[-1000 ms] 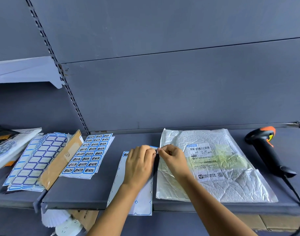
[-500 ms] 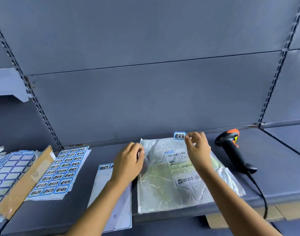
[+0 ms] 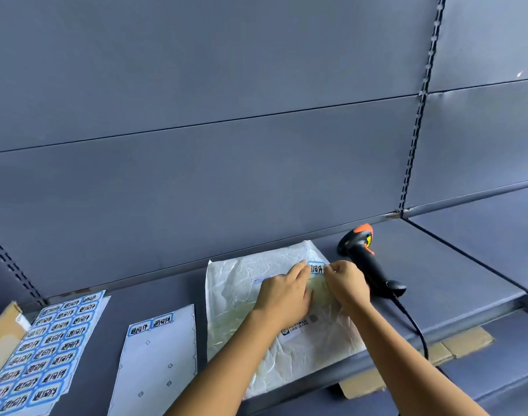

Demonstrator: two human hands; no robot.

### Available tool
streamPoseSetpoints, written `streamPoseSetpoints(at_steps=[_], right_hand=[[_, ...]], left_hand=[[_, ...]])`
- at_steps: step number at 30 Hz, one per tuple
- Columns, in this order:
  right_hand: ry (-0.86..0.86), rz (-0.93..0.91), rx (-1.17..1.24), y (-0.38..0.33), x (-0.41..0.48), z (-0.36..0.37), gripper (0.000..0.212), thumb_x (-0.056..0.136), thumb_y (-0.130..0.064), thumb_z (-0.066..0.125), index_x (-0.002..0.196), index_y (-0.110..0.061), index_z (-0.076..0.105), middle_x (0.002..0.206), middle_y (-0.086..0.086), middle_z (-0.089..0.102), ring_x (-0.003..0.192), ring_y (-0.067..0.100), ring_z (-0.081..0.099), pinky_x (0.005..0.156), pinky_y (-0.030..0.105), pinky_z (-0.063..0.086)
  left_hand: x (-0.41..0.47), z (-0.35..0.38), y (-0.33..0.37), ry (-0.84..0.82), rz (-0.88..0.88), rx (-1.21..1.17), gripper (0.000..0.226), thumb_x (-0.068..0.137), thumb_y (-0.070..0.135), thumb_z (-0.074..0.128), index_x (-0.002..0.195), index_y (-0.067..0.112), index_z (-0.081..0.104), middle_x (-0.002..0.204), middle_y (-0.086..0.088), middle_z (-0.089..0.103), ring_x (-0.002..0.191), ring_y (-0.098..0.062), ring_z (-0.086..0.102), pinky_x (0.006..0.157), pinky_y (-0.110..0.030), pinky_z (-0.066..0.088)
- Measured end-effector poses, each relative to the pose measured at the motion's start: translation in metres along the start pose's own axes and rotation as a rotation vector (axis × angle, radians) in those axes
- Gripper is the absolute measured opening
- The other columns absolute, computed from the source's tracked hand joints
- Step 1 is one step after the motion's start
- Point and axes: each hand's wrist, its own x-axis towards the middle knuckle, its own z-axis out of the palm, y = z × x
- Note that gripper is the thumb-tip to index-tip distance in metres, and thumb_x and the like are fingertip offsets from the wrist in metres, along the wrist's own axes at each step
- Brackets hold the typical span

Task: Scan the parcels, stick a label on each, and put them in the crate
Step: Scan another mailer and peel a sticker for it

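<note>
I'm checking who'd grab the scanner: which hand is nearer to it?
Right. The right hand, pinching the label, is just left of the scanner; the left hand is farther left, over the parcel.

The parcel (image 3: 235, 283) is crinkled, glossy plastic film. The label (image 3: 316, 268) and sheets (image 3: 52, 349) look like smooth, shiny paper. The scanner (image 3: 364, 262) is matt black plastic, the shelf (image 3: 451, 265) matt grey painted metal, the cardboard (image 3: 466, 342) dull brown.

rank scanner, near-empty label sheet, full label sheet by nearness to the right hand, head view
1. scanner, just right of the right hand
2. near-empty label sheet, left of the parcel
3. full label sheet, far left
</note>
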Motion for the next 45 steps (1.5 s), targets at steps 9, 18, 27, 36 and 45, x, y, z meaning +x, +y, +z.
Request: streamPoseSetpoints(at_steps=[9, 18, 27, 36, 45], right_hand=[[0.141, -0.098, -0.072, 0.009, -0.004, 0.01, 0.022, 0.089, -0.026, 0.05, 0.079, -0.013, 0.065, 0.091, 0.005, 0.058, 0.089, 0.027, 0.059, 0.076, 0.036, 0.045], [0.181, -0.078, 0.07, 0.01, -0.007, 0.009, 0.016, 0.09, -0.012, 0.047, 0.105, -0.008, 0.052, 0.112, 0.011, 0.049, 0.099, 0.035, 0.054, 0.072, 0.034, 0.034], [0.149, -0.102, 0.098, 0.014, -0.005, 0.008, 0.016, 0.087, -0.011, 0.051, 0.101, -0.009, 0.057, 0.105, 0.008, 0.053, 0.094, 0.029, 0.054, 0.075, 0.034, 0.039], [0.173, -0.098, 0.119, 0.013, -0.006, 0.009, 0.02, 0.084, -0.002, 0.045, 0.1, -0.007, 0.056, 0.104, 0.011, 0.052, 0.095, 0.032, 0.052, 0.072, 0.031, 0.032], [-0.352, 0.077, 0.399, 0.012, 0.009, -0.035, 0.042, 0.078, -0.016, 0.073, 0.06, -0.019, 0.036, 0.053, -0.001, 0.032, 0.041, 0.012, 0.031, 0.041, 0.02, 0.024]], left_hand=[[0.002, 0.014, 0.006, -0.039, 0.019, 0.078, 0.057, 0.077, 0.041, 0.03, 0.11, 0.02, 0.071, 0.125, 0.007, 0.063, 0.042, -0.011, 0.055, 0.039, -0.017, 0.034], [0.016, 0.004, 0.017, -0.07, -0.037, 0.079, 0.06, 0.097, 0.044, 0.012, 0.151, 0.02, 0.008, 0.14, -0.006, 0.039, 0.094, -0.033, 0.063, 0.067, -0.035, 0.04], [0.021, 0.004, 0.028, -0.184, -0.076, 0.112, 0.051, 0.1, 0.042, 0.026, 0.148, 0.034, 0.014, 0.147, -0.011, 0.025, 0.092, -0.034, 0.063, 0.066, -0.034, 0.029], [0.01, 0.034, 0.017, 0.151, -0.081, 0.006, 0.047, 0.078, 0.044, 0.036, 0.094, 0.013, 0.067, 0.092, 0.0, 0.064, 0.044, -0.018, 0.056, 0.04, -0.021, 0.04], [0.007, 0.019, 0.019, 0.231, -0.236, -0.224, 0.035, 0.077, 0.027, 0.037, 0.098, 0.012, 0.062, 0.098, -0.002, 0.063, 0.057, -0.018, 0.064, 0.041, -0.023, 0.043]])
